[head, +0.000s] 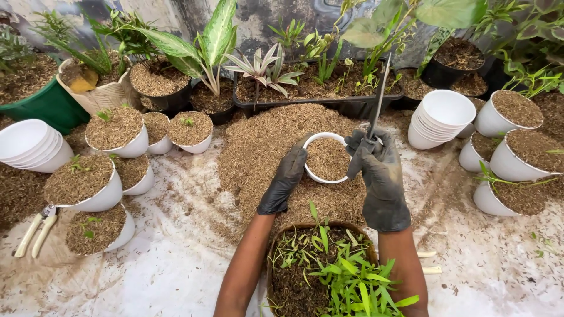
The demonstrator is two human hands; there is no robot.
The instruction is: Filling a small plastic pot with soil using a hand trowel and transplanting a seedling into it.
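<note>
Both my hands wear black gloves. My left hand (285, 179) grips the near left rim of a small white pot (318, 138) filled with brown husk mix, which sits on a large heap of the same husk mix (258, 141). My right hand (382, 176) is closed around a thin metal rod (379, 97) that points up and away, its lower end at the pot's right rim. Between my forearms stands a brown pot of green seedlings (329, 270).
Filled white pots (88, 185) cluster at left and right (517, 149). Stacks of empty white pots (440, 117) sit right and far left (29, 144). Pruning shears (35, 232) lie at left. A black tray of plants (317, 94) and dark pots line the back wall.
</note>
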